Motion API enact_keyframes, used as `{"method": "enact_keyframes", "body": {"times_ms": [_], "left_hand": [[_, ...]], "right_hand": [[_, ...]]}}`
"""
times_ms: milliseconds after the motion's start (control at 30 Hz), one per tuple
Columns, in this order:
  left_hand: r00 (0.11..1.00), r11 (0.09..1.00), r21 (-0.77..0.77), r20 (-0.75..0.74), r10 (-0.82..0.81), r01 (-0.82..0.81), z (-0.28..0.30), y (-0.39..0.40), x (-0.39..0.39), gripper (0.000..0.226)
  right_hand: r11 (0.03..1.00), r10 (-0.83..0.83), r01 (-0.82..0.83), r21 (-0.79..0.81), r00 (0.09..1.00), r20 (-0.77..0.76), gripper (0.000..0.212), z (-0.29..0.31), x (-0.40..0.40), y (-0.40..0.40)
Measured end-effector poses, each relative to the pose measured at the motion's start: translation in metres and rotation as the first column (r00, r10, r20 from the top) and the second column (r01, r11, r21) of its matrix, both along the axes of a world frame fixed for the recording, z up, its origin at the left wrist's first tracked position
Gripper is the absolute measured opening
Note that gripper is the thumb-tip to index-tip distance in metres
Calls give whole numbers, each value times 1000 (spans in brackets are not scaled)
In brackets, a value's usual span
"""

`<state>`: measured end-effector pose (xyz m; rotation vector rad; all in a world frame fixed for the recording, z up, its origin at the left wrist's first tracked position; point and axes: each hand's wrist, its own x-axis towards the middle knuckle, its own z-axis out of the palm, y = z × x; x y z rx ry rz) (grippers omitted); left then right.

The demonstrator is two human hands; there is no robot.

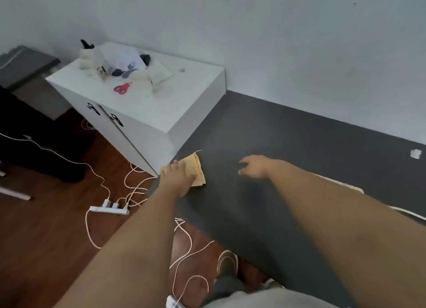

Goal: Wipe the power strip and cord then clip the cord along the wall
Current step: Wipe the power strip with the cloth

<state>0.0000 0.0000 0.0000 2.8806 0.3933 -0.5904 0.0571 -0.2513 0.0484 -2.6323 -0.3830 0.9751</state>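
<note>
Left hand (pixel 178 177) presses flat on the yellow cloth (pixel 197 169), hiding half; right hand (pixel 253 166) hovers, fingers loose, over the dark surface (pixel 276 204). Power strip (pixel 109 209) blurry on the floor.

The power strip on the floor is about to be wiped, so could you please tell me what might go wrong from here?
1. The power strip has plugs in it; if it is live, a damp cloth could be a shock hazard.
2. White cords loop loosely across the floor beside the person's shoe, so a step could snag them and jerk the strip.
3. The left hand only rests on the cloth near the dark surface's edge, so it may slide off.
</note>
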Motion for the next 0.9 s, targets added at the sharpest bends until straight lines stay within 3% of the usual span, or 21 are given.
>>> {"method": "enact_keyframes", "body": {"times_ms": [133,267,433,500,600,667,733,767,900], "left_hand": [[975,976,8,-25,220,-219,-15,31,-15,58],[950,954,-6,99,297,-298,-29,41,-16,45],[858,868,-306,218,464,-392,-35,33,-14,70],[785,717,-525,139,604,-458,-33,29,-14,72],[751,545,-663,-41,659,-513,-30,27,-7,38],[765,405,-769,-163,623,-494,-24,28,-1,24],[776,195,-872,-272,569,-448,-19,31,6,31],[792,132,-900,-286,540,-415,-17,33,9,37],[836,41,-938,-287,468,-345,-6,25,22,54]], "right_hand": [[969,-159,178,170,980,-120,58,-23,-2,39],[832,-363,461,309,873,-326,64,-45,-10,83],[672,-530,648,358,758,-380,80,-66,-12,130],[679,-551,663,316,744,-378,70,-76,-9,140],[699,-578,673,243,731,-362,31,-76,-3,144],[641,-600,726,251,677,-425,34,-72,1,138],[550,-582,767,329,635,-508,39,-68,6,124],[513,-553,772,375,631,-544,40,-67,7,115],[309,-491,816,489,577,-653,38,-55,3,79]]}}
